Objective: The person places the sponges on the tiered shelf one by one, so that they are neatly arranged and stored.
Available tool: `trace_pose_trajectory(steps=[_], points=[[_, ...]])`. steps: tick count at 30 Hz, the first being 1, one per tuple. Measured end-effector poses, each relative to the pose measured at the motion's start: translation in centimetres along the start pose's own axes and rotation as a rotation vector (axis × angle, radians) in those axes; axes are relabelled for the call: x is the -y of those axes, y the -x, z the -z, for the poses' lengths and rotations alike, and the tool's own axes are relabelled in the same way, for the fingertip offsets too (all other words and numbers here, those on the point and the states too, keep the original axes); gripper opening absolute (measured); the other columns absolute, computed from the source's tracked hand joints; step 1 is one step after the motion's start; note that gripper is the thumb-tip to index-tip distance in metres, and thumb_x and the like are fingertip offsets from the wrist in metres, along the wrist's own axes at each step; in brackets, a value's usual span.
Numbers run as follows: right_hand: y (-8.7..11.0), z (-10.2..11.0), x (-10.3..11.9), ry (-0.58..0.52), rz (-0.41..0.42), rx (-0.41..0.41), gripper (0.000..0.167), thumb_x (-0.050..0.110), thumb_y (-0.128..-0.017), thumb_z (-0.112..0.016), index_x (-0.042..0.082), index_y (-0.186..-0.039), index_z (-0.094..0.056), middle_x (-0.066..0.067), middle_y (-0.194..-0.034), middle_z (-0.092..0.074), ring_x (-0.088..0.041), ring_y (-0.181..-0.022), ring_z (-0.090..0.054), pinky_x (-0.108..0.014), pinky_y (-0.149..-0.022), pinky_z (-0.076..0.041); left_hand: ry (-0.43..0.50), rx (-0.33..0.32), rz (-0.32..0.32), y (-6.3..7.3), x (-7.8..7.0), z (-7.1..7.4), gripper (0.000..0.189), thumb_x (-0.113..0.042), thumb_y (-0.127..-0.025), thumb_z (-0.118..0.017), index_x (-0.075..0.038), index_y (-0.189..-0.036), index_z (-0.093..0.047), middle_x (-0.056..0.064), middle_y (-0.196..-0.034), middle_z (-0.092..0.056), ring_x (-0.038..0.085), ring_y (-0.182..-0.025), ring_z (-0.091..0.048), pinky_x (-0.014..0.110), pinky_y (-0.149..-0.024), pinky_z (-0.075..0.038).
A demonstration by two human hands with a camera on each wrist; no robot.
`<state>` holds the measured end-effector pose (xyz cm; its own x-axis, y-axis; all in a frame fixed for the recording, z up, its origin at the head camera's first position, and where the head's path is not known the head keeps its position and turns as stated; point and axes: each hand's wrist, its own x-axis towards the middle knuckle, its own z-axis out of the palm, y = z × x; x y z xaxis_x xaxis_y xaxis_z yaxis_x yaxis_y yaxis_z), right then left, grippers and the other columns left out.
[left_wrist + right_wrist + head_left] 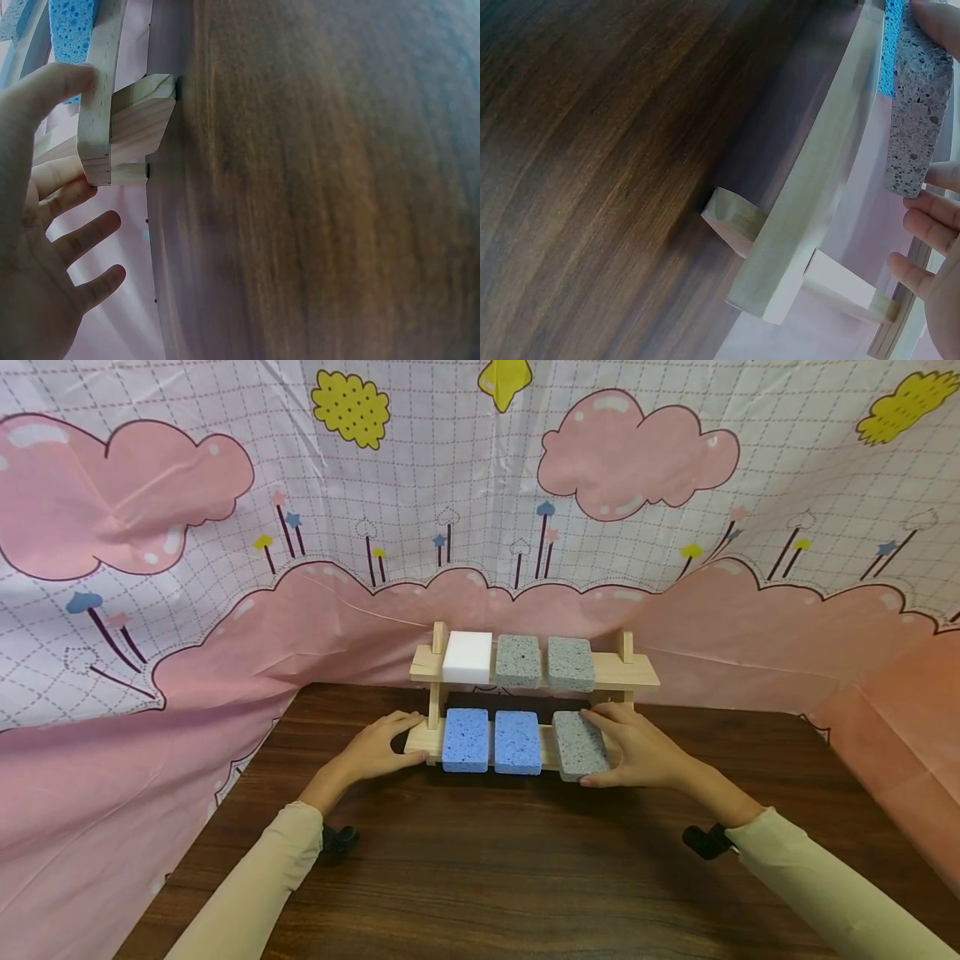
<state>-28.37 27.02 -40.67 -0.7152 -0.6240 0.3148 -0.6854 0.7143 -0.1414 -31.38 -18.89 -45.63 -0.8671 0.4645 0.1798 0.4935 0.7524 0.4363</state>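
Note:
A two-tier wooden rack (630,670) stands on the table. My left hand (378,745) holds the left end of its lower shelf; in the left wrist view the thumb lies on the shelf's front edge and two fingers are at its other side. My right hand (633,747) grips a grey sponge (577,745) by its sides, slightly tilted, at the right part of the lower shelf. To its left, a blue sponge (517,743) and another blue sponge (466,741) stand on that shelf. On the upper shelf are a white sponge (467,657) and two grey sponges (517,662).
The dark wooden table (480,868) extends in front of the rack. Behind it hangs a pink and white cloth (480,602) with printed clouds, which also runs along the left and right sides. Black wrist mounts (339,843) sit under both forearms.

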Motion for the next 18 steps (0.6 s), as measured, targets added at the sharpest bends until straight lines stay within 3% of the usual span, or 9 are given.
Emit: trace_pose_trajectory(steps=[18], points=[[-0.1,-1.5,-0.5,0.027,0.075,-0.077,0.103,0.062,-0.069,-0.086,-0.001,-0.145,-0.054,-0.016,-0.132,-0.057,-0.028,-0.116,-0.055,-0.05,-0.094,-0.05,-0.021,0.001,0.002,-0.1,0.3,-0.2,0.077,-0.053,-0.092,-0.07,-0.014,-0.154,-0.047,0.014,-0.152,-0.05,0.042,-0.14,-0.047,0.066,-0.108,-0.042]])
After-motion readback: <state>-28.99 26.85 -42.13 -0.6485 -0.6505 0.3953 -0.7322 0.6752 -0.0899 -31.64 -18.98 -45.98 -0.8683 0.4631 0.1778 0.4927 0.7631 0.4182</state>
